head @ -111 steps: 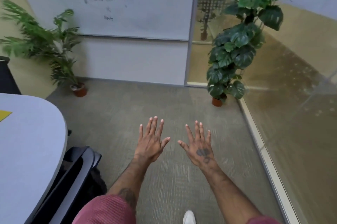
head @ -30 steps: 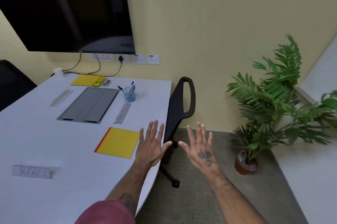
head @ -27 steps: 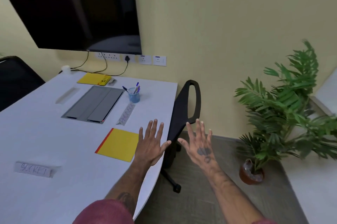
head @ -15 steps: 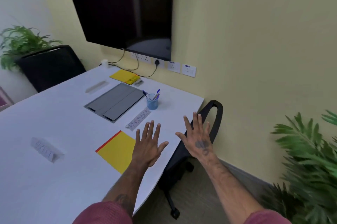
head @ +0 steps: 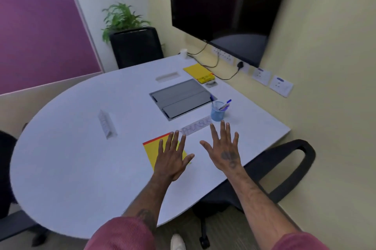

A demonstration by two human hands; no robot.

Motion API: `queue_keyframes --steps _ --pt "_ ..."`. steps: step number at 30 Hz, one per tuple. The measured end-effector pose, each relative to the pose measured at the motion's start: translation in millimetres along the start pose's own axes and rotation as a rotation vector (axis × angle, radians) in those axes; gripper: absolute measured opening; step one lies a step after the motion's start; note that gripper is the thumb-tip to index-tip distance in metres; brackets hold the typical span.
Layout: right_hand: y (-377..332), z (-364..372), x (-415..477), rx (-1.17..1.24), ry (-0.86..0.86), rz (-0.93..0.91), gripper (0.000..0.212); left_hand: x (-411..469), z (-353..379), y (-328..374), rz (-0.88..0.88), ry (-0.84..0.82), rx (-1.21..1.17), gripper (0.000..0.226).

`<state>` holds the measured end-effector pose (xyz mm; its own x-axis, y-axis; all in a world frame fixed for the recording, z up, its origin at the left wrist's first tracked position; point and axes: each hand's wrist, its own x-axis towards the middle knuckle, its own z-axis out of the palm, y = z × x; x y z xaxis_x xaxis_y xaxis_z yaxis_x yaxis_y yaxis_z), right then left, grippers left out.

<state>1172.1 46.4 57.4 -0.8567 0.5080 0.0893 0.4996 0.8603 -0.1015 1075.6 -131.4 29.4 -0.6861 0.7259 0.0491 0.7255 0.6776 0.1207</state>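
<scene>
Now newly arrived over the table (head: 81,158); left hand (head: 173,160) above the yellow notepad (head: 152,150), right hand (head: 225,154) beside; grips open, empty.

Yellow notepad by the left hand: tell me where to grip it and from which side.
Grip the red bound edge, probably, coming from its far side. The yellow notepad lies flat on the table, so only an edge can be pinched, and binding keeps sheets together. The left hand covers its right part.
</scene>
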Motion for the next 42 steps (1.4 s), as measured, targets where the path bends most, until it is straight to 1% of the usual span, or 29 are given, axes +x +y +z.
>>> queue_keyframes --steps 2,3,5,6,8,9,11,12,14,15,20,23,27,30,38,40,42 --pt "-17.4 23.5 28.6 0.015 -0.057 -0.056 0.086 10.7 14.0 -22.7 -0.077 -0.022 -0.012 0.077" --pt "-21.2 24.5 27.8 0.011 -0.049 -0.071 0.086 11.2 14.7 -25.9 -0.075 -0.009 -0.009 0.078" --pt "-35.2 46.2 49.8 0.03 -0.111 -0.113 0.087 22.3 28.3 -44.4 -0.147 -0.041 -0.034 0.078" --pt "-37.9 48.1 47.6 0.027 -0.098 -0.127 0.087 22.4 29.4 -45.8 -0.143 -0.034 -0.02 0.079" --pt "-52.0 77.1 74.9 0.052 -0.191 -0.145 0.087 38.3 48.8 -65.0 -0.23 -0.095 -0.046 0.08" --pt "-52.4 78.3 73.3 0.055 -0.193 -0.151 0.086 38.2 50.7 -64.7 -0.232 -0.087 -0.045 0.08" --pt "-62.8 105.3 90.9 0.081 -0.289 -0.153 0.08 48.5 67.4 -80.6 -0.315 -0.158 -0.095 0.081" --pt "-62.3 106.7 87.8 0.076 -0.287 -0.167 0.079 46.6 69.0 -79.8 -0.344 -0.152 -0.105 0.082" --pt "-66.6 131.5 99.6 0.082 -0.374 -0.188 0.078 55.7 85.5 -90.0 -0.496 -0.204 -0.211 0.084" --pt "-66.0 133.2 95.6 0.077 -0.382 -0.196 0.078 52.9 87.0 -88.6 -0.553 -0.196 -0.264 0.085" --pt "-67.6 175.6 113.5 0.167 -0.596 -0.115 0.076 69.4 121.9 -91.1 -0.857 -0.252 -0.567 0.088" --pt "-69.8 188.2 116.4 0.188 -0.651 -0.123 0.075 76.6 134.0 -86.8 -1.014 -0.26 -0.701 0.09" --pt "-76.3 195.6 110.2 0.21 -0.671 -0.104 0.075 82.7 138.0 -79.1 -1.123 -0.258 -0.795 0.092" --pt "-80.2 200.6 107.9 0.254 -0.664 -0.041 0.072 88.0 142.4 -71.8 -1.184 -0.226 -0.885 0.094" --pt "-88.1 201.6 111.0 0.498 -0.582 0.182 0.059 93.8 141.7 -69.2 -1.292 -0.099 -0.858 0.087" --pt "-87.4 199.5 115.1 0.537 -0.559 0.22 0.056 92.2 140.9 -77.1 -1.327 -0.093 -0.882 0.084" --pt "-84.4 198.8 119.7 0.562 -0.556 0.254 0.056 91.4 141.8 -87.7 -1.4 -0.09 -0.943 0.076"
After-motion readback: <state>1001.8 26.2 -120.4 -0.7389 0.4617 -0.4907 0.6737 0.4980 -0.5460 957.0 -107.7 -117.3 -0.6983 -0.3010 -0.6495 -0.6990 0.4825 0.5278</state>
